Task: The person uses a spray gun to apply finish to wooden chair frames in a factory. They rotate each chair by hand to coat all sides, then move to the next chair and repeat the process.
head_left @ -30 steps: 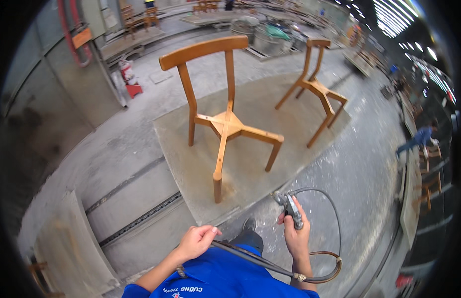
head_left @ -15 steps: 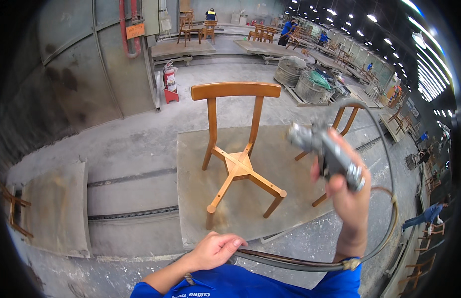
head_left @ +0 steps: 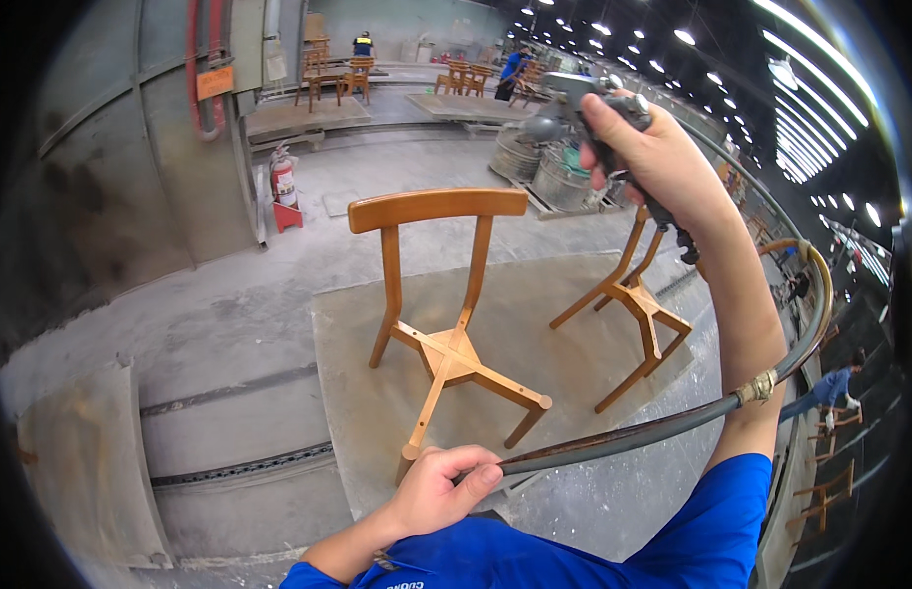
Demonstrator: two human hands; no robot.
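Observation:
My right hand (head_left: 652, 147) is raised high at the upper right, gripping a grey spray gun (head_left: 574, 108). A dark hose (head_left: 672, 422) curves down from the gun past a brass fitting to my left hand (head_left: 441, 486), which is closed around it low in the view. In front of me a wooden chair frame (head_left: 441, 334) without a seat stands on a flat board (head_left: 535, 304) on the floor. A second chair frame (head_left: 633, 304) stands to its right on the same board, partly behind my right arm.
A red fire extinguisher (head_left: 282, 182) stands by the grey wall at the left. Metal drums (head_left: 549, 167) sit behind the chairs. More chairs and people are far back in the hall. A person in blue (head_left: 829, 388) bends at the right edge.
My right hand has lifted the spray gun from waist height to well above the chairs. The view has tilted upward. My left hand has kept hold of the hose.

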